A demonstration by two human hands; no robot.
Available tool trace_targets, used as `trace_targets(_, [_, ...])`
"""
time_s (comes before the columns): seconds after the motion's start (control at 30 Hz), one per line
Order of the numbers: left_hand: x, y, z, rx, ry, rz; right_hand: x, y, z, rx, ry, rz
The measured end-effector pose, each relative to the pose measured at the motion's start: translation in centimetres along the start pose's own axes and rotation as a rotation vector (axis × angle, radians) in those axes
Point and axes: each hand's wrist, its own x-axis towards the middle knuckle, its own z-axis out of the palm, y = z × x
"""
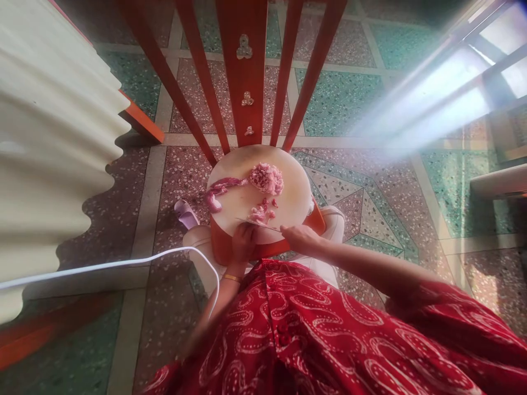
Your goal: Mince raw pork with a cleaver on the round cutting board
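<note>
My right hand point(300, 239) is closed round the handle end of a knife point(263, 224), whose thin blade points left across the near part of a round white cutting board point(294, 206). Curled beside the blade's tip is my left hand point(244, 241), at the board's near edge; what its fingers grip is hidden. Small pieces of raw meat point(260, 212) lie just beyond the blade. Farther back sits a pile of chopped meat point(267, 178). A long uncut strip of meat point(218, 193) curves along the board's left side.
The board rests on an orange-red wooden chair point(217, 247) with a slatted back point(242, 71). A white cable point(123, 263) crosses from the left to my body. A lilac slipper or similar item point(186, 214) lies on the tiled floor point(337, 104). A cream curtain point(45, 148) hangs left.
</note>
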Motion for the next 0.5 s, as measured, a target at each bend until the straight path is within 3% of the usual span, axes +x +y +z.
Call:
trace_targets(0.27, [0.2,0.1,0.2,0.032,0.029,-0.002,2.7,-2.7,-0.7,0.010,0.191,-0.104])
trace_targets(0.37, [0.3,0.5,-0.3,0.003,0.021,-0.010,1.7,-0.9,-0.8,-0.006,0.154,-0.080])
trace_targets(0.5, [0.2,1.2,-0.8,-0.004,0.105,-0.071,-0.1,1.2,-0.9,-0.029,0.169,0.003])
